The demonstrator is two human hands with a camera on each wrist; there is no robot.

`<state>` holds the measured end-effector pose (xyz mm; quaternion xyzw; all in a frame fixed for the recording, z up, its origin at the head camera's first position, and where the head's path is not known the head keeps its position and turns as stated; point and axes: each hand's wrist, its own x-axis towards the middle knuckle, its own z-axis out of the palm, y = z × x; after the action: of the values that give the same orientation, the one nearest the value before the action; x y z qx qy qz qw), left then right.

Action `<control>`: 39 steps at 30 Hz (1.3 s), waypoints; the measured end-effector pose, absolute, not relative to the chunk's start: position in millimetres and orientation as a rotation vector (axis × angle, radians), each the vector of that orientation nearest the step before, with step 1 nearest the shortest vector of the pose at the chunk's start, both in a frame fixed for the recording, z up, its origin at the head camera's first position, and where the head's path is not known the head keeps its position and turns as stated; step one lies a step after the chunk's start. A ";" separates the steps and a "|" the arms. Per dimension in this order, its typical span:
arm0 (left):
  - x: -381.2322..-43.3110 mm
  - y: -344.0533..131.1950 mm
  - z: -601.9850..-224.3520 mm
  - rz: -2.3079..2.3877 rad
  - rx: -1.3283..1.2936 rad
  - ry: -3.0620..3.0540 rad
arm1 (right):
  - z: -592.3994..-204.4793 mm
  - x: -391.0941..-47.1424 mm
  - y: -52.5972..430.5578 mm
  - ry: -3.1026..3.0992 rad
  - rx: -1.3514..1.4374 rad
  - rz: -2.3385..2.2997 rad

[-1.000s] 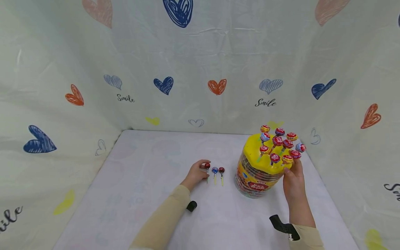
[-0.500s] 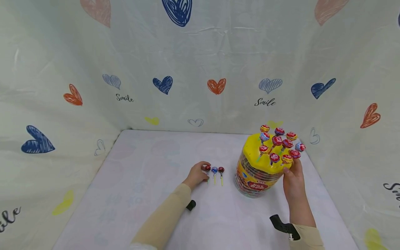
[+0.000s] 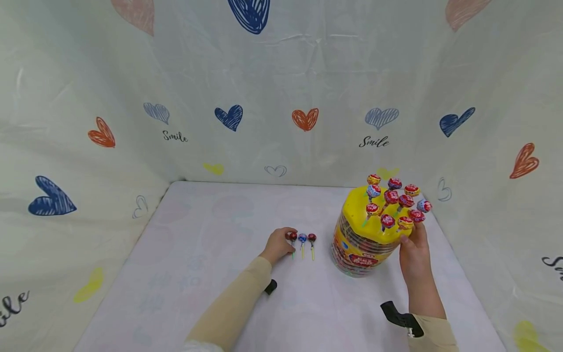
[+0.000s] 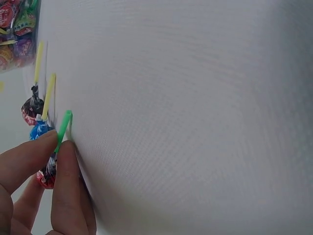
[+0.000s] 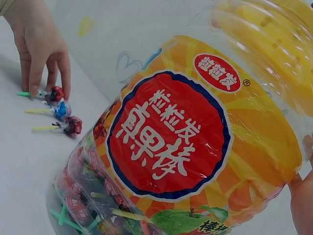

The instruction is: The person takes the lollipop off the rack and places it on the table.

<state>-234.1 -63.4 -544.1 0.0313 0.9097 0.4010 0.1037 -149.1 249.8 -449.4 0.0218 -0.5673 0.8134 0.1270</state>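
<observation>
My left hand [image 3: 278, 246] pinches a dark red lollipop by its green stick [image 4: 64, 126] between thumb and finger, low over the tabletop at the left end of a short row. Beside it lie a blue lollipop [image 3: 302, 238] and another dark red lollipop [image 3: 312, 238], both with yellow sticks pointing toward me. My right hand [image 3: 414, 256] holds a big clear jar [image 5: 171, 137] of lollipops near its yellow lid [image 3: 358, 212]. The jar leans to the right. Several wrapped lollipops [image 3: 391, 197] stand stuck in that lid. Most of the right fingers are hidden behind the jar.
The white-covered table [image 3: 198, 244] ends at a back edge, against a pale curtain [image 3: 334, 73] printed with hearts. Black camera straps [image 3: 401, 320] sit at the wrists. The jar takes up the table's right side.
My left hand has moved slightly down and toward me, bringing the green-stick lollipop level with the other two. My right hand and the jar have stayed put.
</observation>
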 end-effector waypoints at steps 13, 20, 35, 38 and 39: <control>-234.0 -64.3 -540.8 1.153 0.087 2.667 | -448.1 -148.7 249.8 -1.639 0.046 2.389; -234.9 -71.9 -532.7 1.215 0.058 2.606 | -449.5 -148.8 250.5 -1.649 0.056 2.377; -244.5 -54.1 -455.0 1.525 0.231 2.509 | -448.5 -147.4 249.9 -1.671 0.046 2.362; -240.9 -43.7 -437.0 1.550 0.332 2.510 | -448.7 -148.0 249.5 -1.663 0.052 2.365; -239.3 -40.4 -431.5 1.559 0.359 2.507 | -448.8 -148.3 249.4 -1.660 0.054 2.367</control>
<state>-239.3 -40.4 -431.5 0.1204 0.8400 0.5223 0.0840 -148.3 249.4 -448.8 0.0184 -0.5696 0.8122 0.1245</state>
